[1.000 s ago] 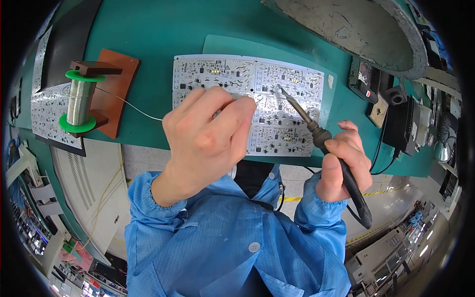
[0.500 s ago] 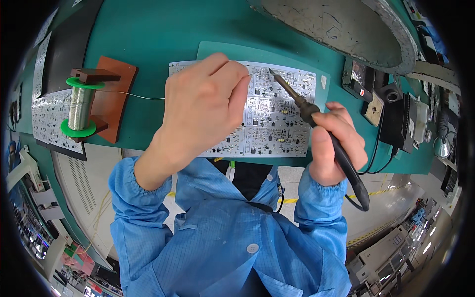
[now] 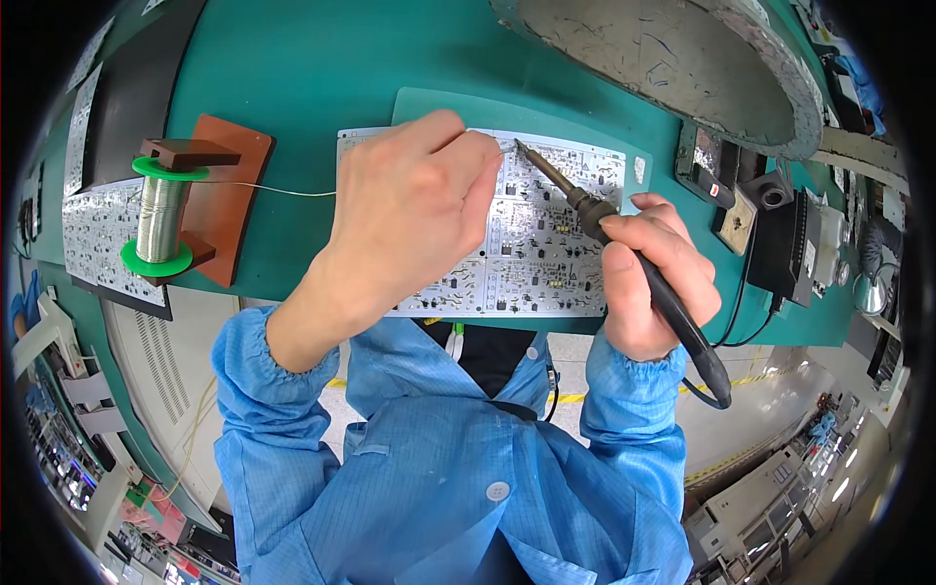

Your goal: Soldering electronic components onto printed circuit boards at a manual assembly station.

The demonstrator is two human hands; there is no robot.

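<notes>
**Both hands closed in on the board's upper edge**

Your right hand has its grip clamped around the black handle of the soldering iron, fingers wrapped and thumb on top, with the tip angled up and left so it meets the circuit board near its top edge. Your left hand lies over the left half of the board, fingers curled together; its grip pinches closed at the fingertips right beside the iron's tip, and the solder wire runs toward it from the left, though the fingers hide exactly what they pinch.

Compared with half a second ago, your left hand has slid up and right, its fingertips now sitting closer to the iron's tip. The iron has tilted a little steeper, its tip nearer the board's top edge.

The board sits on a green mat on the teal counter, directly in front of you. Well to the left, the green solder spool stands upright in its brown wooden holder, wound with silver wire. Another circuit board lies just beyond it at the counter's left end.
</notes>
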